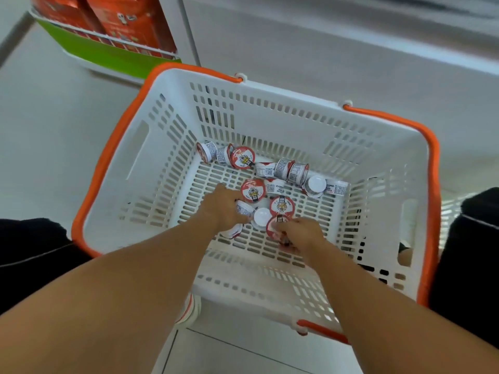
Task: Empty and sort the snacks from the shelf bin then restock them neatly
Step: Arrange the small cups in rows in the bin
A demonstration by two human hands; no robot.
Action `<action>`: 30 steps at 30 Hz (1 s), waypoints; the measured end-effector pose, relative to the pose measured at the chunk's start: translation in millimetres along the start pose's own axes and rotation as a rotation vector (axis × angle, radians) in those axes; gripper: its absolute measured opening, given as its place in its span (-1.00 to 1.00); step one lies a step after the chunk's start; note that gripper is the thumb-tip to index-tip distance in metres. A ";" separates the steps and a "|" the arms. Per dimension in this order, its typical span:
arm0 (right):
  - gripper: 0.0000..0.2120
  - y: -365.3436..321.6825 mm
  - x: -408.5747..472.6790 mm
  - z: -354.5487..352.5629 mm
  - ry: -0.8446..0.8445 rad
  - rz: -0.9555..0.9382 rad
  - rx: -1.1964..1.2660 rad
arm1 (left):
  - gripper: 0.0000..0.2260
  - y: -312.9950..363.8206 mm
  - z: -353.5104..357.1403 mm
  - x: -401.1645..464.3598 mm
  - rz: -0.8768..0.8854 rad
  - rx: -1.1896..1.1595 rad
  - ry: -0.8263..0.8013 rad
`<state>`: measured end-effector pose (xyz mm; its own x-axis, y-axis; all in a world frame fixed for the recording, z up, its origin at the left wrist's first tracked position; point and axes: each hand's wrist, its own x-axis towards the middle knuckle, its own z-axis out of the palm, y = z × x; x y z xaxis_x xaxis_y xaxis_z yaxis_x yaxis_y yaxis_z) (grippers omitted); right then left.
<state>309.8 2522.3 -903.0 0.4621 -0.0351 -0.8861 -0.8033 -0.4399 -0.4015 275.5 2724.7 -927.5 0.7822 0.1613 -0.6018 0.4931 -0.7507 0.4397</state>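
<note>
A white slotted shopping basket (pixel 151 157) with orange handles sits on the floor below me. Several small round snack cups with red-and-white lids lie scattered on its bottom, some on their sides along the far wall (pixel 294 170), some lid up (pixel 253 190). My left hand (pixel 224 209) reaches into the basket and grips a cup (pixel 244 209), with another cup half hidden under it. My right hand (pixel 299 234) holds a red-lidded cup (pixel 274 225) at its near edge. A white cup bottom (pixel 262 217) shows between the two hands.
A wire shelf with a green front (pixel 108 54) holds orange snack packs (pixel 129 20) at the upper left. A white shelf upright (pixel 189 31) stands beside it. My dark-clothed knees (pixel 35 247) flank the basket. Another cup (pixel 189 310) lies under the basket's near edge.
</note>
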 end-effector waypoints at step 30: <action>-0.63 -167.3 -314.5 -60.0 -0.223 -0.767 0.372 | -0.64 199.2 -209.8 -258.3 0.221 -1.143 0.254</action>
<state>321.4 2553.1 -543.3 0.8714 0.3438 -0.3499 -0.3896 0.0517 -0.9195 251.6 2668.0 -544.6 0.8826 0.3190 -0.3454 0.2907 0.2072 0.9341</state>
